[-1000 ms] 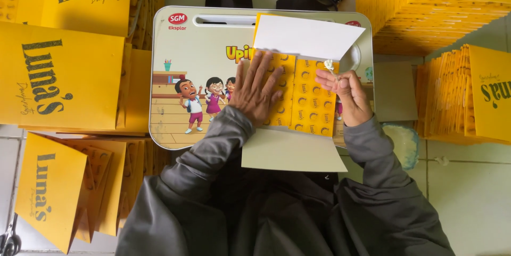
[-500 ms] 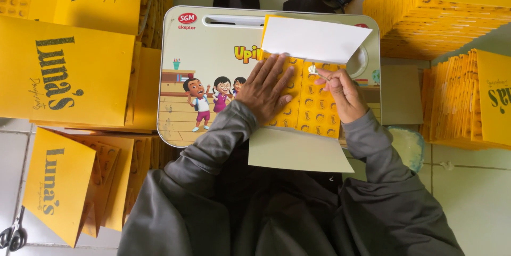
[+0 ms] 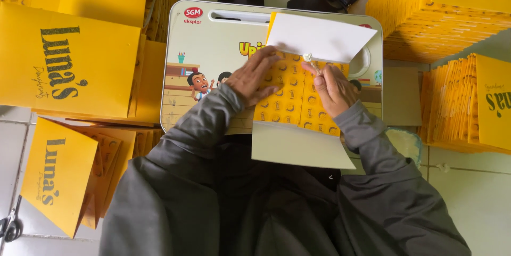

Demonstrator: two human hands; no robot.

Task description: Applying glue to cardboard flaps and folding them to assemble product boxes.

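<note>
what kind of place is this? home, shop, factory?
Probably a home or small workshop floor used for hand-assembling packaging, not a factory. The person works over a small cartoon-printed lap table set on a tiled floor, with stacks of flat yellow printed cartons piled all around.

Long grey fabric sleeves on both arms, cuffs loose at the wrists, creased along the forearms. Same grey jacket across shoulders and chest, darker fold down the centre front. Left hand (image 3: 259, 79) bare, no rings or watch visible. Right hand (image 3: 332, 90) bare too. No printing or logos visible on the grey fabric.
</note>
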